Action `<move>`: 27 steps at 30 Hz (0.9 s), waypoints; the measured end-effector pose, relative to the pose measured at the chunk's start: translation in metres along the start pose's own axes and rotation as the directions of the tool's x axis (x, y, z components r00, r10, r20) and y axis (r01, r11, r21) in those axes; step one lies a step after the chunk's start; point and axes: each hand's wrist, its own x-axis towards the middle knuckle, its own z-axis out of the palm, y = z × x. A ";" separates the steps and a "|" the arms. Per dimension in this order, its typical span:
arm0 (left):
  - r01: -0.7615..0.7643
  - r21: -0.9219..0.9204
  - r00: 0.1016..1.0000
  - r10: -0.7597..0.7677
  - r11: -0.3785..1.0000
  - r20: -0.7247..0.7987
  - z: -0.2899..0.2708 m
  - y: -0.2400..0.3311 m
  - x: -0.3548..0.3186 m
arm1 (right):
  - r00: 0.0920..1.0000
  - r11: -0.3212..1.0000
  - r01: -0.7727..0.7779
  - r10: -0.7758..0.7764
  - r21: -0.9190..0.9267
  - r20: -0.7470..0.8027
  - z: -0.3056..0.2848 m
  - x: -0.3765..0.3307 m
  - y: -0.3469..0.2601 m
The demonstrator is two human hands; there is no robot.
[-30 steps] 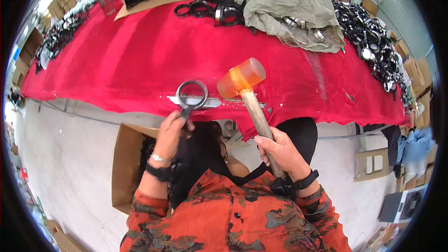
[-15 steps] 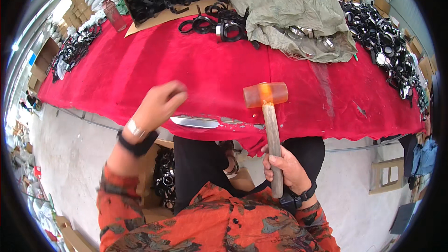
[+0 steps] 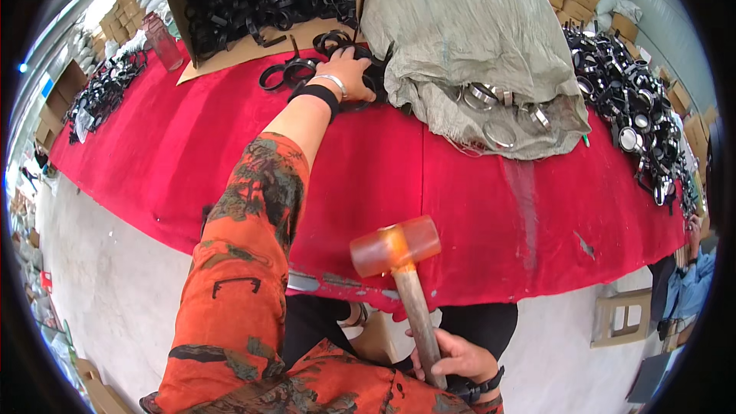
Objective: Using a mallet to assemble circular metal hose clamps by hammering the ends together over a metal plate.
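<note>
My left hand (image 3: 349,77) reaches far forward over a small group of black rings (image 3: 299,70) at the back of the red-covered table. Its fingers and thumb are apart on the rings; what lies beneath the palm is hidden. Low on the right, my right hand (image 3: 460,359) is closed around the wooden handle of a mallet (image 3: 397,247). The mallet's translucent orange head points up and stands over the near part of the red cloth (image 3: 475,222).
An open cardboard box (image 3: 172,15) full of black rings stands behind. A grey-green woven sack (image 3: 475,38) with shiny metal rings (image 3: 481,96) lies beside it. Piles of black-and-silver parts (image 3: 632,100) flank both table ends. A metal strip (image 3: 303,282) lies at the near edge.
My left hand has moved from the near table edge forward to the black rings. The mallet has shifted slightly left and lower in the picture, still in my right hand.
</note>
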 end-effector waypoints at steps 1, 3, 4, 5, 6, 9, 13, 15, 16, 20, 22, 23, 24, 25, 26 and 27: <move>-0.001 -0.078 0.996 0.008 0.997 0.088 -0.001 -0.003 0.004 | 1.000 1.000 -0.003 0.003 0.011 0.012 -0.003 0.000 0.002; -0.029 -0.035 0.991 0.033 0.999 0.131 -0.002 -0.009 0.006 | 1.000 0.999 0.012 -0.012 0.038 -0.004 -0.007 0.000 -0.003; -0.060 0.003 0.982 0.059 0.998 0.177 -0.005 -0.012 0.001 | 0.999 0.997 0.027 -0.025 0.066 -0.025 -0.004 0.001 -0.005; -0.084 -0.097 0.972 0.103 0.992 0.211 -0.009 -0.014 -0.006 | 0.999 0.999 0.011 -0.010 0.034 -0.039 -0.006 0.000 -0.007; -0.148 -0.139 0.957 0.178 0.979 0.229 -0.013 -0.017 -0.021 | 0.999 0.999 0.013 -0.012 0.041 -0.033 -0.008 0.002 -0.007; -0.184 -0.355 0.876 0.317 0.917 0.365 -0.030 -0.028 -0.067 | 1.000 0.998 -0.014 0.014 0.069 -0.009 -0.015 0.001 -0.005; -0.177 -0.539 0.762 0.462 0.823 0.455 -0.071 -0.016 -0.067 | 0.999 0.996 -0.020 0.022 0.093 -0.025 -0.023 0.002 -0.001; -0.201 -0.634 0.892 0.407 0.747 0.197 -0.075 -0.036 -0.041 | 1.000 0.995 -0.027 0.028 0.096 -0.014 -0.022 0.005 -0.004; -0.069 -0.724 0.972 0.210 0.687 0.107 -0.071 -0.055 -0.024 | 0.999 0.996 -0.046 0.047 0.073 -0.002 -0.020 0.009 -0.008; -0.016 -0.283 0.967 -0.057 0.959 -0.250 -0.031 -0.085 0.042 | 0.999 0.998 -0.047 0.047 -0.033 0.011 -0.021 0.019 -0.012; -0.029 -0.070 0.967 0.011 0.997 -0.255 0.016 -0.162 0.096 | 0.992 0.993 -0.121 0.121 -0.010 0.022 -0.023 0.018 -0.022; -0.067 0.133 0.967 0.097 0.989 -0.237 0.033 -0.182 0.117 | 0.991 0.985 -0.131 0.132 -0.109 0.006 -0.027 0.014 -0.018; -0.108 0.109 0.965 0.131 0.988 -0.228 0.043 -0.156 0.132 | 0.989 0.971 -0.143 0.136 -0.191 -0.051 -0.026 0.009 -0.017; -0.062 -0.133 0.982 0.037 0.989 -0.184 0.043 -0.126 0.132 | 0.995 0.986 -0.009 -0.008 -0.169 -0.098 -0.019 0.012 -0.030; 0.016 -0.356 0.991 -0.062 0.934 -0.117 0.038 -0.108 0.123 | 0.994 0.987 -0.002 -0.015 -0.162 -0.107 -0.017 0.012 -0.033; 0.009 -0.358 0.983 -0.074 0.934 -0.168 0.035 -0.101 0.111 | 0.991 0.986 -0.023 0.001 -0.164 -0.132 -0.018 0.011 -0.036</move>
